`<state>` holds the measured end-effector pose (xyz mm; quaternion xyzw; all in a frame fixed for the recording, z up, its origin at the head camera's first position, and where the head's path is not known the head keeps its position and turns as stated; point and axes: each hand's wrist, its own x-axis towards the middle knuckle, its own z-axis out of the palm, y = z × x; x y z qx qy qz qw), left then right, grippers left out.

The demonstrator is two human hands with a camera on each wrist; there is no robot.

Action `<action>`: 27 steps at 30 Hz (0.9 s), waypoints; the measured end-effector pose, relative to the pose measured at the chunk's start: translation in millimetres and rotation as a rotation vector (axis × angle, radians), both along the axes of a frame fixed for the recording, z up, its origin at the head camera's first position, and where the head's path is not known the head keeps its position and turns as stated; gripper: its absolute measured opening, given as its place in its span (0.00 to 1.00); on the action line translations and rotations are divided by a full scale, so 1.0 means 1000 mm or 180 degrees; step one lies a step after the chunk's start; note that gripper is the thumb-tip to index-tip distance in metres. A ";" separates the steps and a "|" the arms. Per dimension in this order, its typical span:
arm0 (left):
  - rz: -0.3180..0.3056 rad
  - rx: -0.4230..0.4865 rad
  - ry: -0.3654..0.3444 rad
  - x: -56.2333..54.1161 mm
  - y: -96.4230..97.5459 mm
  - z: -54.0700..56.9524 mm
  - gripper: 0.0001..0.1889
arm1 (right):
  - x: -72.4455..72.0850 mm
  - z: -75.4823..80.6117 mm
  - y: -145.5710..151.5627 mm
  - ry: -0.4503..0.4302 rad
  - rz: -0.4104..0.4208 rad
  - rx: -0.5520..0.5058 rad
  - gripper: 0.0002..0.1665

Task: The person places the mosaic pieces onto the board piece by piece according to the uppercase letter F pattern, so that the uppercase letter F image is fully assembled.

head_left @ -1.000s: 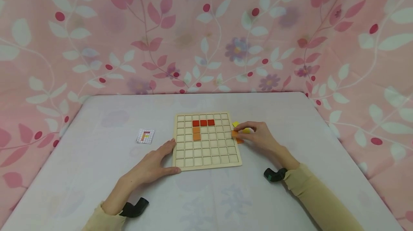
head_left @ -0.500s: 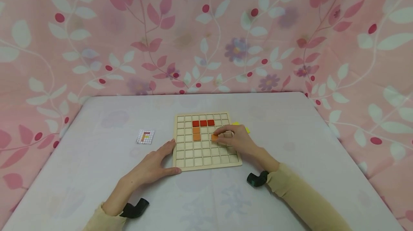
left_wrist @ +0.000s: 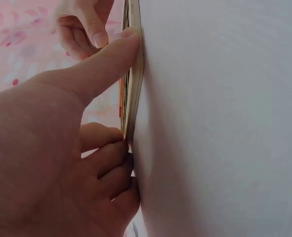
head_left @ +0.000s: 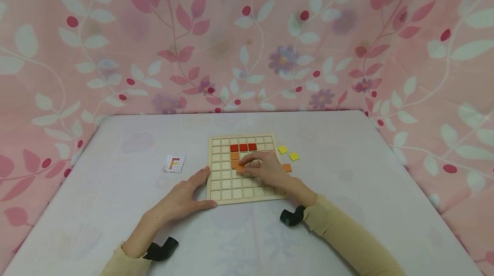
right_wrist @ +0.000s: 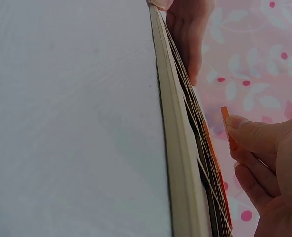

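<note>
A wooden grid board (head_left: 221,193) lies on the table with three red tiles (head_left: 243,147) in one row and orange tiles (head_left: 234,155) in a column below the leftmost. Between thumb and fingertips, my right hand (head_left: 266,169) pinches another orange tile (right_wrist: 226,121), just above the board in the right wrist view. In the head view that tile overlaps the lower orange tile. My left hand (head_left: 181,194) touches the board at its near left corner, thumb on the front rim and fingers along the left side; the left wrist view shows this closely.
A small card (head_left: 174,163) printed with a coloured grid pattern lies left of the board. Off the board's right side are two yellow tiles (head_left: 288,153) and a loose orange tile (head_left: 287,167). Beyond the table's far edge hangs a floral cloth (head_left: 247,53).
My right hand has carried the orange tile leftward from beside the board's right edge to the orange column, uncovering the loose tiles there. The left hand has stayed in place.
</note>
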<state>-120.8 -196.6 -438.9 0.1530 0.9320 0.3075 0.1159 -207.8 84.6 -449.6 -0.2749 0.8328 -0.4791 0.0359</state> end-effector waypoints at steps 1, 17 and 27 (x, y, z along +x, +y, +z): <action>0.0001 0.0004 -0.0008 0.000 0.000 0.000 0.54 | 0.000 0.000 -0.001 -0.0030 -0.0008 0.0009 0.14; -0.0002 0.0000 0.0005 0.000 0.000 0.000 0.54 | 0.004 -0.006 -0.008 -0.0243 -0.0066 -0.0051 0.14; 0.0001 -0.0006 0.0014 0.000 0.000 0.000 0.54 | 0.002 -0.013 -0.010 0.0331 0.0251 -0.0070 0.15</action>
